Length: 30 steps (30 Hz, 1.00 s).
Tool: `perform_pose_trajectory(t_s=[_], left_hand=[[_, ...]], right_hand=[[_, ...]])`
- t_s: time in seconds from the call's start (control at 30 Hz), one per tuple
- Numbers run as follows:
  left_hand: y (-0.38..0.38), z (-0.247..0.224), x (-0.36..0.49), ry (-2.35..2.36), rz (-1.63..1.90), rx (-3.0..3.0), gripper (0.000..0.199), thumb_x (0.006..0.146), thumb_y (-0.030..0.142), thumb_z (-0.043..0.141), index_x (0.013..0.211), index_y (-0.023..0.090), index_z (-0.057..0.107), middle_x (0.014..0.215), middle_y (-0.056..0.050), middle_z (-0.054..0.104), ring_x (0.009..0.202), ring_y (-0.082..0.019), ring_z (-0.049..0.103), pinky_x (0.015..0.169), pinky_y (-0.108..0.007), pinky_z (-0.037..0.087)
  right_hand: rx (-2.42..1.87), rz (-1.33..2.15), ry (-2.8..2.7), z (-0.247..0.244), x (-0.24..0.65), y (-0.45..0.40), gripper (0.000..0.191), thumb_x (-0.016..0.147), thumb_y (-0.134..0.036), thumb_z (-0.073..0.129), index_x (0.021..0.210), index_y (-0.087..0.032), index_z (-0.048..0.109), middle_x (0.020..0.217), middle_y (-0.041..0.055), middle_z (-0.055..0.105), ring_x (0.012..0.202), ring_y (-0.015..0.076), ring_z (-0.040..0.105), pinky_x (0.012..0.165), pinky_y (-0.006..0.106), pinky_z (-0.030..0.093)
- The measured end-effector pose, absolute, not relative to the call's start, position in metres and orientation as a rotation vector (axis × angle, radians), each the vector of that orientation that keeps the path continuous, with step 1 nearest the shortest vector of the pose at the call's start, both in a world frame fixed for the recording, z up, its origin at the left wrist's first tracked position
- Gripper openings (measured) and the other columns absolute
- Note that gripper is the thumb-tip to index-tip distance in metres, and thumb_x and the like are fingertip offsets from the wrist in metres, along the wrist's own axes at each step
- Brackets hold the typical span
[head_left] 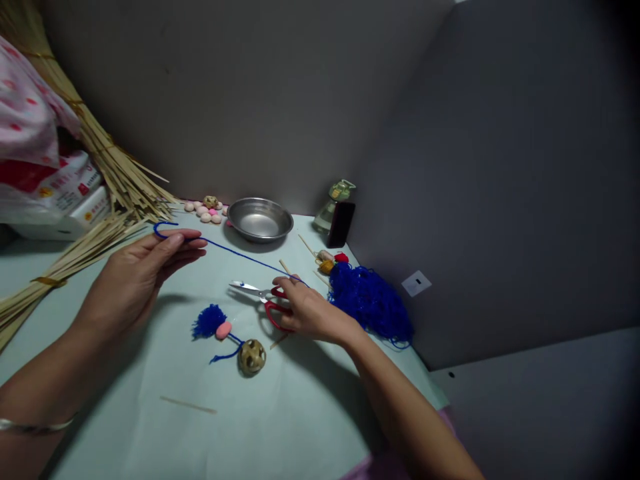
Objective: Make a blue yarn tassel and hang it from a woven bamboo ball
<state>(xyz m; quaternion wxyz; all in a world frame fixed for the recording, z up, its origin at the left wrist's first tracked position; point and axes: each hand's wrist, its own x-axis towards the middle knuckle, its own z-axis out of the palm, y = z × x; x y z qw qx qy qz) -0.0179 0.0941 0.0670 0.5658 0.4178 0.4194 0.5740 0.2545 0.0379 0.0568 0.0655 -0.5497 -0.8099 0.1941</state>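
My left hand (143,273) is closed in a pinch on a strand of blue yarn (240,255), whose loose end curls above the fingertips. The strand stretches taut to the right, over my right hand (313,308), toward a tangled heap of blue yarn (373,303). My right fingers are closed round the red handles of scissors (253,291), whose blades point left. In front of the scissors lies a blue tassel (209,321) with a pink bead (223,330), joined by blue cord to an openwork woven ball (253,358).
A steel bowl (260,220) stands at the back, beside several pink and pale beads (205,212). A green bottle (325,215) and a black phone (341,225) are near the wall. Bundled straw strips (120,173) and tissue packs (65,193) fill the left.
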Motion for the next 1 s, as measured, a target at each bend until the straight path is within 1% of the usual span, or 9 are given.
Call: perform_pose_trajectory(t_s=[0.13, 0.23, 0.33, 0.4, 0.53, 0.63, 0.77, 0.9, 1.0], left_hand=[[0.1, 0.063, -0.018, 1.007, 1.335, 0.995, 0.025, 0.088, 0.039, 0.08, 0.101, 0.018, 0.077, 0.096, 0.003, 0.08, 0.104, -0.02, 0.073, 0.111, -0.034, 0.052], [0.098, 0.063, -0.016, 1.007, 1.349, 0.978, 0.025, 0.087, 0.038, 0.081, 0.099, 0.017, 0.077, 0.097, 0.002, 0.08, 0.104, -0.02, 0.073, 0.113, -0.036, 0.052], [0.094, 0.065, -0.013, 0.985, 1.343, 0.978, 0.022, 0.089, 0.038, 0.08, 0.098, 0.018, 0.078, 0.098, 0.004, 0.08, 0.103, -0.017, 0.073, 0.112, -0.032, 0.051], [0.092, 0.065, -0.011, 0.965, 1.326, 0.994, 0.021, 0.089, 0.038, 0.081, 0.098, 0.019, 0.079, 0.098, 0.004, 0.081, 0.101, -0.016, 0.073, 0.11, -0.029, 0.052], [0.086, 0.061, -0.01, 0.954, 1.27, 1.074, 0.023, 0.087, 0.042, 0.081, 0.096, 0.021, 0.081, 0.098, 0.002, 0.083, 0.101, -0.021, 0.076, 0.109, -0.032, 0.054], [0.081, 0.054, -0.013, 1.015, 1.17, 1.167, 0.03, 0.085, 0.051, 0.08, 0.097, 0.024, 0.082, 0.106, -0.002, 0.085, 0.109, -0.027, 0.077, 0.111, -0.036, 0.053], [0.075, 0.046, -0.017, 1.165, 1.007, 1.285, 0.041, 0.08, 0.066, 0.076, 0.095, 0.029, 0.084, 0.1, -0.007, 0.087, 0.111, -0.034, 0.077, 0.114, -0.043, 0.052], [0.068, 0.041, -0.02, 1.254, 0.941, 1.35, 0.045, 0.079, 0.071, 0.072, 0.092, 0.03, 0.085, 0.1, -0.007, 0.087, 0.11, -0.035, 0.077, 0.113, -0.045, 0.052], [0.063, 0.039, -0.021, 1.244, 0.945, 1.357, 0.043, 0.081, 0.07, 0.071, 0.091, 0.03, 0.086, 0.099, -0.008, 0.087, 0.107, -0.034, 0.078, 0.106, -0.043, 0.057]], right_hand=[[-1.261, 1.3, -2.202, 0.071, 0.279, 0.029, 0.064, 0.093, -0.031, 0.071, 0.151, -0.022, 0.046, 0.118, 0.0082, 0.065, 0.099, 0.0192, 0.065, 0.086, 0.032, 0.055], [-0.966, 1.736, -1.986, 0.069, 0.284, 0.025, 0.08, 0.085, -0.057, 0.079, 0.15, -0.021, 0.048, 0.107, 0.0049, 0.062, 0.096, 0.0183, 0.063, 0.086, 0.033, 0.055], [-0.792, 1.984, -1.722, 0.063, 0.276, 0.02, 0.085, 0.084, -0.08, 0.064, 0.144, -0.02, 0.056, 0.105, 0.0053, 0.06, 0.085, 0.0167, 0.062, 0.087, 0.037, 0.056], [-0.739, 2.073, -1.524, 0.058, 0.265, 0.018, 0.085, 0.085, -0.086, 0.056, 0.138, -0.02, 0.06, 0.1, 0.0052, 0.06, 0.078, 0.0168, 0.061, 0.081, 0.038, 0.057], [-0.687, 2.107, -1.268, 0.046, 0.245, 0.023, 0.074, 0.091, -0.081, 0.053, 0.128, -0.018, 0.065, 0.089, 0.0039, 0.059, 0.075, 0.0177, 0.059, 0.078, 0.039, 0.059], [-0.748, 2.051, -1.092, 0.038, 0.235, 0.031, 0.07, 0.095, -0.08, 0.049, 0.121, -0.017, 0.067, 0.078, -0.0021, 0.053, 0.058, 0.0105, 0.046, 0.076, 0.038, 0.06], [-0.986, 1.854, -1.066, 0.03, 0.232, 0.038, 0.069, 0.092, -0.08, 0.055, 0.112, -0.015, 0.067, 0.064, -0.0089, 0.043, 0.046, 0.0056, 0.027, 0.053, 0.026, 0.052], [-1.165, 1.653, -1.317, 0.026, 0.239, 0.038, 0.062, 0.091, -0.075, 0.062, 0.108, -0.015, 0.066, 0.057, -0.0089, 0.042, 0.044, 0.0078, 0.034, 0.043, 0.022, 0.035], [-1.192, 1.546, -1.485, 0.027, 0.243, 0.037, 0.058, 0.091, -0.073, 0.063, 0.106, -0.017, 0.065, 0.06, -0.006, 0.049, 0.051, 0.0103, 0.043, 0.048, 0.023, 0.034]])
